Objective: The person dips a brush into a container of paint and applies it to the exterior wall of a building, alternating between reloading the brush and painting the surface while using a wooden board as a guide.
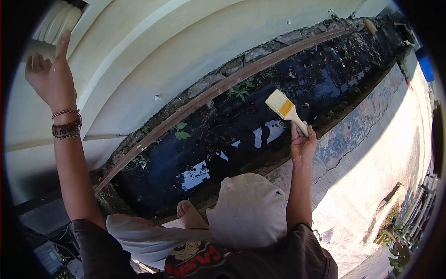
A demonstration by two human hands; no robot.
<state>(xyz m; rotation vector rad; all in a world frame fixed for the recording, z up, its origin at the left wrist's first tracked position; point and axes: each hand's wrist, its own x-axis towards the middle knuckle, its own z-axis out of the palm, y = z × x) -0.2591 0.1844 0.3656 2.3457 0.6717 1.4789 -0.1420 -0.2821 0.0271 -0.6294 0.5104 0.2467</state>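
My right hand (pixel 304 145) grips the pale handle of a wide paintbrush (pixel 287 108), held over a dark water channel. The brush has a yellow band, and its cream bristles point up and to the left. At the upper left, my left hand (pixel 52 76) is raised beside the cream wall (pixel 125 88). Its index finger stretches toward white slats (pixel 60 23), and the other fingers are partly curled with nothing seen between them. Whether that fingertip touches the slats I cannot tell. Braided bracelets circle my left wrist.
The channel of dark water (pixel 241 125) holds leaves and litter. A long brown pipe or rail (pixel 223 87) runs along the wall's foot. A concrete walkway (pixel 357 172) lies on the right. My bare foot (pixel 184 209) shows below. A blue object (pixel 424 64) is far right.
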